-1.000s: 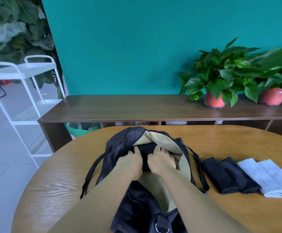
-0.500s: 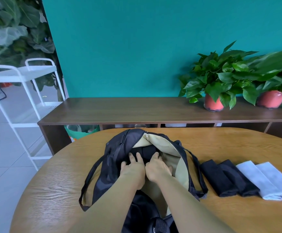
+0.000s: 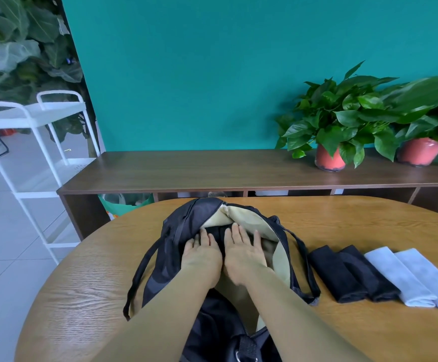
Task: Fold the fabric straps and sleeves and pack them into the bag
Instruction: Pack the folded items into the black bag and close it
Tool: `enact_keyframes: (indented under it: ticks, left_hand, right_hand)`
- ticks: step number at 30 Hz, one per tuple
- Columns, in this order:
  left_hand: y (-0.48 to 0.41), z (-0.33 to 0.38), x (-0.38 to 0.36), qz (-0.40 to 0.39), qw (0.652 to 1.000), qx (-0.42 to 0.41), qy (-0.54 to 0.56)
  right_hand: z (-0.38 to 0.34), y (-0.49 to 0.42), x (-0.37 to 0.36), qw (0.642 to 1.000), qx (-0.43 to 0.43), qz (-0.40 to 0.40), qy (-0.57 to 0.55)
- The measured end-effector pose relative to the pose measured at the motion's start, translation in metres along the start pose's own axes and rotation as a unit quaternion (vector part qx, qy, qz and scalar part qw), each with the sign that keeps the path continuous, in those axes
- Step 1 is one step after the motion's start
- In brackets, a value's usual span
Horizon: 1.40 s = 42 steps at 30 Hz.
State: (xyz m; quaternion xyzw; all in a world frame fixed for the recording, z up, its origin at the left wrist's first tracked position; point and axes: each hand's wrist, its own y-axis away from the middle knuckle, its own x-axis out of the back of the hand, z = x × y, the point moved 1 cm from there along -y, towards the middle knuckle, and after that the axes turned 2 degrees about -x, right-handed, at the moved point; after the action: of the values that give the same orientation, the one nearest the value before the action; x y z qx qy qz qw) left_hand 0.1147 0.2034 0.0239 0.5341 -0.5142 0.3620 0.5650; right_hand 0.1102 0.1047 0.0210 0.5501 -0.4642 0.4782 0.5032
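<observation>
Both hands lay flat inside the open black fabric bag with a beige lining [image 3: 186,220], which rested on the round wooden tabletop [image 3: 82,296]. The left hand [image 3: 202,257] and the right hand [image 3: 244,254] were side by side with straight fingers. They pressed down on a dark folded fabric piece [image 3: 219,232] under the fingertips and gripped nothing. Whether this was one piece or several I could not tell, because the inside was dark.

To the right of the right hand, well apart from it, four folded pieces lay in one row, each touching the next. The two black folded sleeves [image 3: 351,275] were nearest the hand, and the two white folded sleeves [image 3: 416,278] lay further out. Their long axis ran away from the person, with the far ends leaning a little toward the hands. The bag's long axis also ran forward from the wrists, and its mouth opened upward.

The pieces looked light, soft and easy to unfold. A hold at the middle, thumb below and fingers above, would probably keep the fold.
</observation>
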Motion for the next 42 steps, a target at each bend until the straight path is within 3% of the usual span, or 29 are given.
enact_keyframes:
  ticks: [4,14,23,28,32,34,42]
  left_hand:
    - [-0.005,0.001,-0.009,-0.022,0.999,-0.018,-0.024]
    - [-0.006,0.000,-0.008,-0.008,0.998,-0.038,-0.040]
    - [0.041,-0.007,0.022,0.176,0.979,-0.102,-0.025]
    - [0.072,-0.015,0.011,0.159,0.984,-0.084,0.008]
    - [0.089,-0.004,0.002,0.085,0.983,-0.156,0.046]
    - [0.095,-0.002,0.000,0.043,0.985,-0.165,0.022]
    - [0.113,-0.016,-0.004,0.033,0.987,-0.137,-0.075]
  right_hand:
    - [0.004,0.000,-0.003,0.993,0.028,-0.024,0.110]
    - [0.007,-0.005,-0.002,0.991,0.041,-0.032,0.127]
    - [0.019,0.041,0.029,0.985,0.068,0.138,0.071]
    - [0.034,0.092,0.026,0.980,0.101,0.141,0.096]
    - [0.045,0.120,0.010,0.975,0.140,0.055,0.165]
    - [0.052,0.127,0.005,0.975,0.129,0.022,0.177]
    - [0.062,0.128,-0.002,0.965,0.087,0.010,0.246]
